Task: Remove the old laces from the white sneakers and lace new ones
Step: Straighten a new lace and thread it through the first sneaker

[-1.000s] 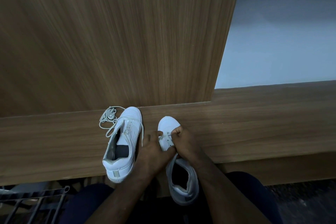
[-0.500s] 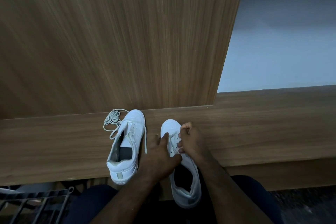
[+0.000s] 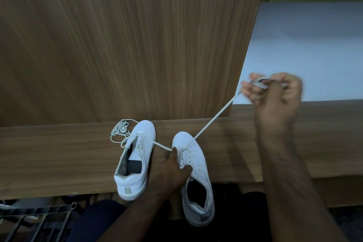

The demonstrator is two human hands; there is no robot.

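Two white sneakers stand on a wooden ledge, toes away from me. My left hand presses down on the right sneaker at its eyelets and tongue. My right hand is raised up and to the right, blurred, and pinches the end of a white lace. That lace runs taut from the right sneaker's front eyelets up to my fingers. Another stretch of lace lies from the same shoe toward the left sneaker. A loose bundled lace lies beside the left sneaker's toe.
A tall wooden panel rises right behind the ledge. A pale floor lies beyond it on the right. A dark wire rack sits at the bottom left, beside my knees in dark trousers.
My right hand has left the right sneaker's eyelets and swung up to the right, drawing the lace out long and taut. My left hand stays on the shoe.
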